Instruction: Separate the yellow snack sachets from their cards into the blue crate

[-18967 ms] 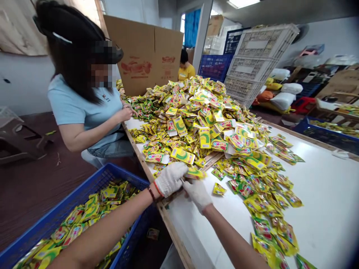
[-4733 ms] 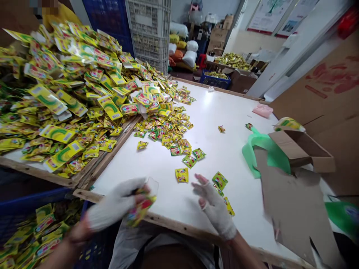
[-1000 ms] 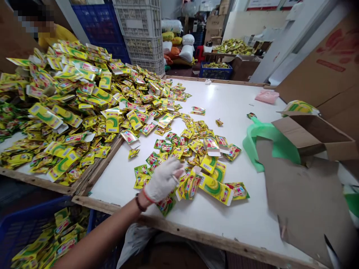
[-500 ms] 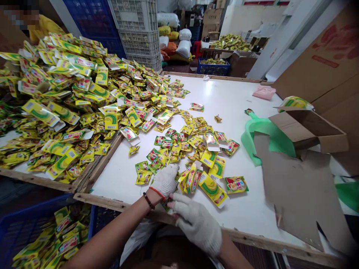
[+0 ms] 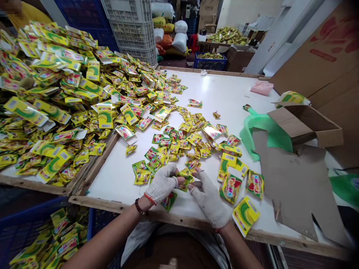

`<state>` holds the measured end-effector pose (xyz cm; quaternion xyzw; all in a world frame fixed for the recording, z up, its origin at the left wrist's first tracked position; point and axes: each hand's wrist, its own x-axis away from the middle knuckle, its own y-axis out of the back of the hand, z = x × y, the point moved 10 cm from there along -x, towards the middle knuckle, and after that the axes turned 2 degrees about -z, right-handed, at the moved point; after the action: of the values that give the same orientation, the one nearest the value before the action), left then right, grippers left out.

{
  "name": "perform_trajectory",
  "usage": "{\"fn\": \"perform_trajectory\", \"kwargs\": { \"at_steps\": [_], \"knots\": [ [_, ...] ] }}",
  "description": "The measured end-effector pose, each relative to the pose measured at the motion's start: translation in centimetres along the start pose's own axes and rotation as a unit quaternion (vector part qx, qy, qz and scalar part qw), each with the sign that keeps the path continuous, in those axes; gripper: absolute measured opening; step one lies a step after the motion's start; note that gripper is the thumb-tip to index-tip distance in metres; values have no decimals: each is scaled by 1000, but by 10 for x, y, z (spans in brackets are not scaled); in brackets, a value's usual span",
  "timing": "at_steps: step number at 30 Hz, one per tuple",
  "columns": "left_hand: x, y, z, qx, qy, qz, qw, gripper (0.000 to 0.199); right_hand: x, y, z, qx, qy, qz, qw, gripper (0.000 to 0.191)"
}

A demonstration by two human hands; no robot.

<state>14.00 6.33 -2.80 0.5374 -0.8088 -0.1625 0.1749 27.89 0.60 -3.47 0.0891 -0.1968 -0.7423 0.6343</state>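
Note:
My left hand [image 5: 165, 184], in a white glove with bare fingertips, is closed around the edge of a small green-and-yellow packet [image 5: 184, 183] over the near part of the table. My right hand [image 5: 209, 200], gloved likewise, faces it from the right with fingers apart, thumb near the packet; whether it touches is unclear. Beneath my left hand lies another green packet [image 5: 169, 201], partly covered. A loose cluster of small packets [image 5: 174, 144] spreads beyond both hands. To the right of my right hand lie several flat yellow boxes [image 5: 246, 216], one with a red-fruit print [image 5: 231, 188].
A high heap of yellow boxes and packets [image 5: 64, 82] fills the left table. Wooden edging [image 5: 123, 205] borders the white tabletop. A green plastic scoop-like piece [image 5: 252, 130], a flat cardboard sheet [image 5: 288, 179] and an opened carton [image 5: 314, 121] lie right. A blue crate [image 5: 91, 224] stands below left.
My right hand has risen from the table's near edge onto the tabletop, facing the left. The yellow boxes that lay beside my hands have shifted right and spread apart.

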Motion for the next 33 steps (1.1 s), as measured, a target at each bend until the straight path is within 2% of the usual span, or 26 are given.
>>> {"fn": "perform_trajectory", "kwargs": {
  "at_steps": [2, 4, 7, 9, 11, 15, 18, 22, 24, 26, 28, 31, 33],
  "knots": [
    [-1, -9, -4, 1, -7, 22, 1000, 21, -3, -14, -3, -24, -30, 35, 999, 25],
    [-6, -10, -6, -71, -13, 11, 997, 25, -4, -14, -14, -26, -75, 50, 996, 14],
    [-16, -10, -5, -191, -15, -17, 981, 13, 0, 5, -36, -60, -144, 18, 988, 17],
    [-21, -17, -4, -249, -12, -15, 968, 15, 5, 18, -44, -77, -154, -14, 985, 18],
    [-24, -26, -3, -254, -7, -2, 967, 22, 8, 28, -46, -79, -140, -38, 986, 18],
    [-24, -36, -2, -149, -2, 45, 988, 28, 10, 32, -46, -70, -106, -46, 991, 20],
    [-20, -37, 0, -102, -6, 80, 992, 30, 8, 31, -42, -50, -75, -33, 995, 20],
    [-17, -37, 17, 87, 62, 76, 991, 33, 5, 28, -33, -34, -34, -16, 999, 19],
    [-16, -38, 25, 150, 97, 59, 982, 30, 4, 24, -22, -8, 12, 8, 1000, 19],
    [-14, -41, 26, 163, 105, 57, 979, 22, 4, 16, -4, 41, 87, 56, 994, 23],
    [-10, -50, 18, 173, 96, 94, 976, 19, 4, 9, 9, 94, 144, 84, 981, 28],
    [-1, -65, 2, 213, 86, 165, 959, 27, -2, 9, 8, 135, 133, 69, 979, 33],
    [2, -66, -1, 221, 89, 159, 958, 33, -3, 15, 1, 125, 107, 23, 986, 32]
  ]
}}
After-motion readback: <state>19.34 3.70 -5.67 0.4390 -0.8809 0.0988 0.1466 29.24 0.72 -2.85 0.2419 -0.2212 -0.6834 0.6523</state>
